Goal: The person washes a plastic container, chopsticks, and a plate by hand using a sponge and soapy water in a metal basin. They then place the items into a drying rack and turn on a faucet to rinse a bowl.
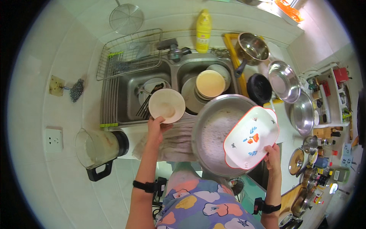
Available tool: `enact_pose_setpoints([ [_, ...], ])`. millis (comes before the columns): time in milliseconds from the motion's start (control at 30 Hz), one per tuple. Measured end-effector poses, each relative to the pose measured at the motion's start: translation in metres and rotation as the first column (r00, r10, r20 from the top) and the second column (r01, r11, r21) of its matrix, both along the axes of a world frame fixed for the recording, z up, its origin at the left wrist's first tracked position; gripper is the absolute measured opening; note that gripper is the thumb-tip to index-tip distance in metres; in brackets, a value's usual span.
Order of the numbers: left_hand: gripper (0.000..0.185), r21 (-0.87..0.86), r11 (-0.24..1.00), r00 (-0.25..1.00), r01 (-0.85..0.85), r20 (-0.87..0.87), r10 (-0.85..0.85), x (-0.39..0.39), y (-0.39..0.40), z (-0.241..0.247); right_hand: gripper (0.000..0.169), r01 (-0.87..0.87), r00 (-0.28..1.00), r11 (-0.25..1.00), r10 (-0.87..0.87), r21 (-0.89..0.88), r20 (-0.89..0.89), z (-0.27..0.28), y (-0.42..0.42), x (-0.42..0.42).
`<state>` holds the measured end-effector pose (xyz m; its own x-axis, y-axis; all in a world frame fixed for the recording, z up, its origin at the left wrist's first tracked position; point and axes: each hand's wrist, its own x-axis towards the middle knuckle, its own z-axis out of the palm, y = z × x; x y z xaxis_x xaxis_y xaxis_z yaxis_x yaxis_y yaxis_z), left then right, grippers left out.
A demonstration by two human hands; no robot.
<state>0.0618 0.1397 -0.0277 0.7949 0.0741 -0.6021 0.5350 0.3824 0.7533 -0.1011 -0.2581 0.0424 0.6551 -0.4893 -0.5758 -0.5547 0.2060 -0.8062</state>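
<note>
My left hand [157, 128] grips the near rim of a cream bowl [167, 105], in front of the left sink basin. My right hand [272, 157] holds a white ceramic baking dish [251, 138] with a red rim and painted flowers by its lower right edge. The dish is tilted over a large metal basin [210, 128] of cloudy, sudsy water. In the right sink basin a yellowish bowl [210, 83] sits on stacked dishes beside a plate [221, 73]. Chopsticks [145, 107], a spoon and a dish lie in the left sink basin [128, 97].
A wire rack [130, 54] spans the left sink, near the faucet [175, 54]. A yellow bottle [203, 31] stands behind. A blender jug [100, 147] is at left, a cloth [177, 143] along the counter edge. A saucepan [252, 48] and metal bowls [283, 81] are at right.
</note>
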Motion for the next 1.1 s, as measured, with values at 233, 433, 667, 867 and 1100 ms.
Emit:
enact_pose_setpoints([
  [233,0.043,-0.322,0.868,0.926,-0.377,-0.139,0.35,0.062,0.038,-0.068,0.017,0.08,0.994,0.997,-0.079,0.01,-0.078,-0.009,0.042,0.007],
  [433,0.039,-0.044,0.786,0.761,-0.617,-0.291,0.58,0.109,0.086,-0.119,0.016,0.128,0.987,0.991,-0.131,-0.036,-0.096,-0.017,0.073,0.017],
  [667,0.039,0.237,0.687,0.641,-0.687,-0.248,0.727,0.127,0.121,-0.156,0.017,0.122,0.981,0.991,-0.128,-0.046,-0.147,-0.014,0.086,0.023],
  [867,0.04,0.029,0.935,0.916,-0.354,-0.19,0.352,0.112,0.106,-0.153,0.018,0.133,0.979,0.99,-0.137,-0.037,-0.148,-0.011,0.092,0.026],
  [1100,0.042,-0.287,0.928,0.873,-0.236,-0.481,0.073,0.106,0.075,-0.139,0.018,0.152,0.975,0.987,-0.158,-0.046,-0.159,-0.008,0.093,0.029],
])
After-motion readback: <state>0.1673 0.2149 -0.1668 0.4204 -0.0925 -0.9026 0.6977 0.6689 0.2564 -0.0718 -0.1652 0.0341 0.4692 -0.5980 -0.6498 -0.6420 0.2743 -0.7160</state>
